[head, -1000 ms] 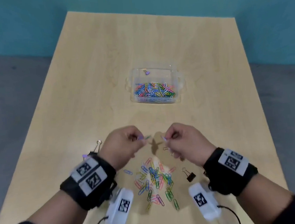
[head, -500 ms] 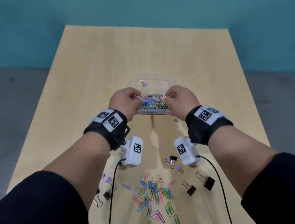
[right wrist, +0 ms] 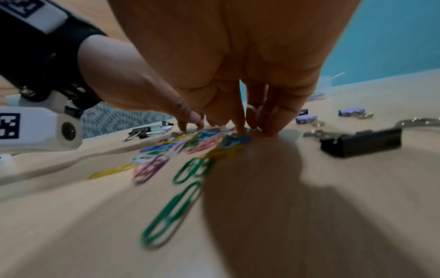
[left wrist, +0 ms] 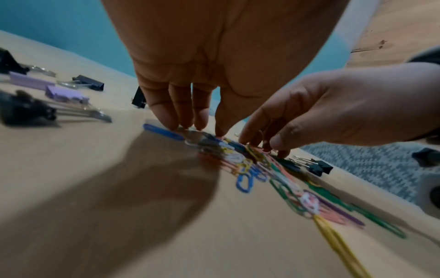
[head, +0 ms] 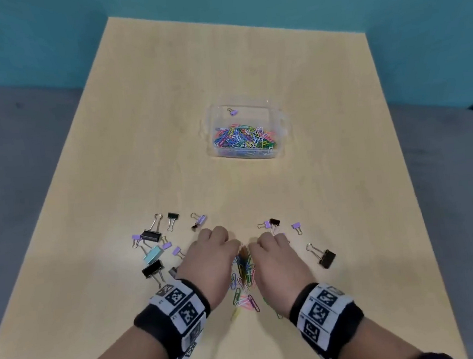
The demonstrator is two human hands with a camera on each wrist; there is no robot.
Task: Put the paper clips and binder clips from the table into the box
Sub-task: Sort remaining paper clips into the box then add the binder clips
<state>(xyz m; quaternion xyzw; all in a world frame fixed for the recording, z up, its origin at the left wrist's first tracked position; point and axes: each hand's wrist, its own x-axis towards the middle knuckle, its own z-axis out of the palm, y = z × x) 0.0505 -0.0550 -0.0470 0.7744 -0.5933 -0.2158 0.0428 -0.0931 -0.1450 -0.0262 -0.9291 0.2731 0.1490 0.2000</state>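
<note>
Far left of the paper clip pile (head: 244,280) we have a scatter of binder clips (head: 151,236), black, lilac and one pale blue, lying loose on the bench (head: 117,188). Next, our left hand (head: 207,259) is down at the pile's left edge, fingers (left wrist: 181,114) nearly straight, tips touching the clips and the bench; we see nothing pinched yet. Then the pile itself, squeezed between both hands. Our right hand (head: 272,257) mirrors it on the pile's right edge, fingers (right wrist: 240,120) pointing down into the clips, thumb close by; whether it has hold of any, we cannot tell. Right of the pile, more binder clips, including a large black one (head: 325,258). Beyond the pile sits the clear box (head: 210,136), well apart, already holding many paper clips and one lilac binder clip. The risk we see: these clips are thin and slippery, so a loose scoop could shed some over the bench on the way to the box.
</note>
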